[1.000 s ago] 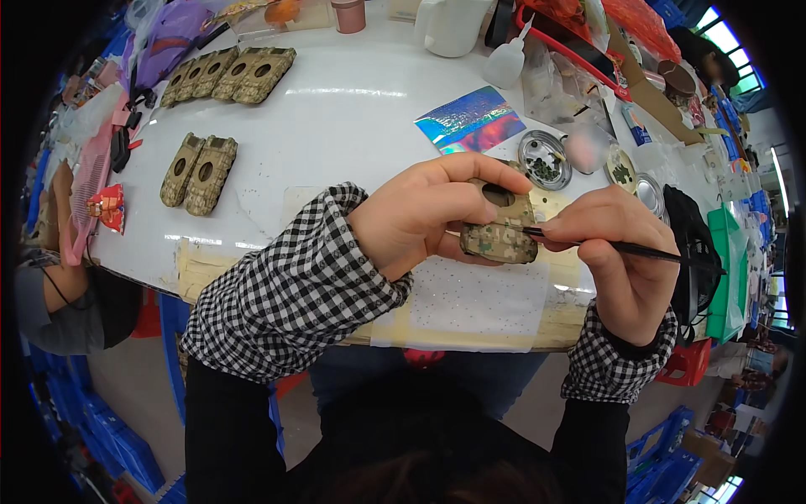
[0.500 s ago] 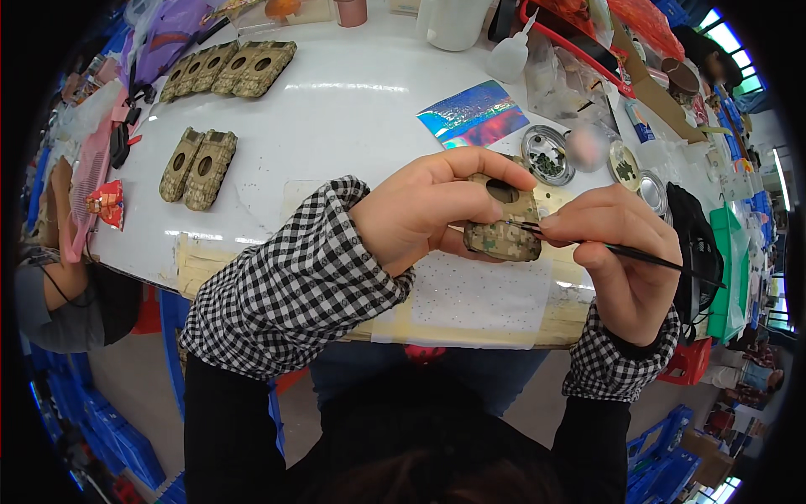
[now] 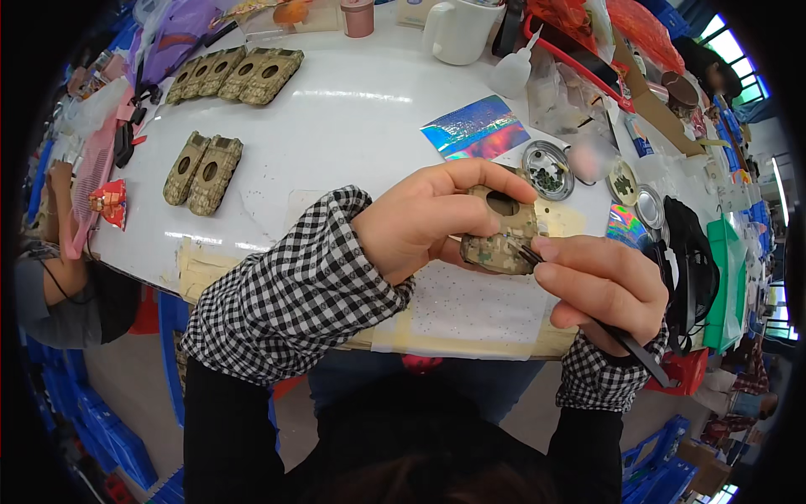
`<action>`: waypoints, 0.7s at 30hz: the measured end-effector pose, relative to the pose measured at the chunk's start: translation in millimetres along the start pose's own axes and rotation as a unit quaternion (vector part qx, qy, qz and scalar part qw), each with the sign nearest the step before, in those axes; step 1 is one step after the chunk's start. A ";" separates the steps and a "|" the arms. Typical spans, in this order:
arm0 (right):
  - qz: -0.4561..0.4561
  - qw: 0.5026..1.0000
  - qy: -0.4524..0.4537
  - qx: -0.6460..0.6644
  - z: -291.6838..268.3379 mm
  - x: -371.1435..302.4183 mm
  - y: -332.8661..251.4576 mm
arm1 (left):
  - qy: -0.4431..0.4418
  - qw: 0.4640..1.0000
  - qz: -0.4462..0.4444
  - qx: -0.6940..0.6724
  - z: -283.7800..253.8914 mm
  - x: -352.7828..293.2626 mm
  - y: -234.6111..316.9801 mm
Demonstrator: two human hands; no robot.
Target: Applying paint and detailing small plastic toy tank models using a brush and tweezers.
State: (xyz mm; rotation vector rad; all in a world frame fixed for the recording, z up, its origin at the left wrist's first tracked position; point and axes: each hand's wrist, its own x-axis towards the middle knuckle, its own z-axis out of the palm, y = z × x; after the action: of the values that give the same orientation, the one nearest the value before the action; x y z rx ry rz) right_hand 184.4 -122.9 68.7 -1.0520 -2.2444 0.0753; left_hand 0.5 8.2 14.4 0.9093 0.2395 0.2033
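My left hand [image 3: 420, 210] is closed around a camouflage toy tank hull [image 3: 495, 250] with a round hole in its top. It is held above the front part of the table, tilted toward me. In my right hand [image 3: 609, 281] a pair of black tweezers [image 3: 631, 351] is pinched between thumb and fingers. The tweezer tips reach the near right edge of the hull; whether they grip a small piece I cannot tell. Two matching tank hulls [image 3: 214, 176] lie side by side on the left of the table, and a row of several more hulls [image 3: 273, 76] lies farther back.
A round metal tin [image 3: 528, 160] with small green bits stands beyond my hands, next to a second tin [image 3: 622, 183]. Behind lie a holographic sheet [image 3: 474, 126], a squeeze bottle [image 3: 510, 76] and a white mug [image 3: 462, 34]. Speckled white paper [image 3: 462, 315] covers the front edge.
My right hand has turned and lowered, swinging the tweezers' back end down toward me. Their tips have moved from the hull's top to its right edge. A second holographic piece now shows on the right.
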 end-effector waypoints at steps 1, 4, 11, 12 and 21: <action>-0.013 1.000 -0.002 -0.009 0.2 0.1 0.7 | 0.001 1.000 0.004 0.007 0.1 -0.5 0.1; -0.046 0.999 -0.003 -0.026 0.8 1.8 0.0 | 0.001 0.999 0.025 0.040 1.4 -1.9 1.3; -0.079 0.996 0.001 -0.031 4.9 -2.6 2.6 | -0.007 0.997 0.035 0.062 -0.5 -1.1 1.0; -0.085 0.996 0.005 -0.038 6.0 -2.9 2.5 | -0.007 0.997 0.034 0.063 -0.5 -1.0 1.2; -0.108 0.992 0.023 -0.064 9.4 -2.0 3.0 | -0.005 0.998 0.025 0.060 0.6 -1.2 2.4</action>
State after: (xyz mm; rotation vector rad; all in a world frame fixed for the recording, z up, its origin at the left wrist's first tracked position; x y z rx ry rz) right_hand 181.9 -120.4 59.3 -0.8602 -2.3307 -0.1867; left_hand -0.7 8.9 16.9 1.0353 0.2211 0.2315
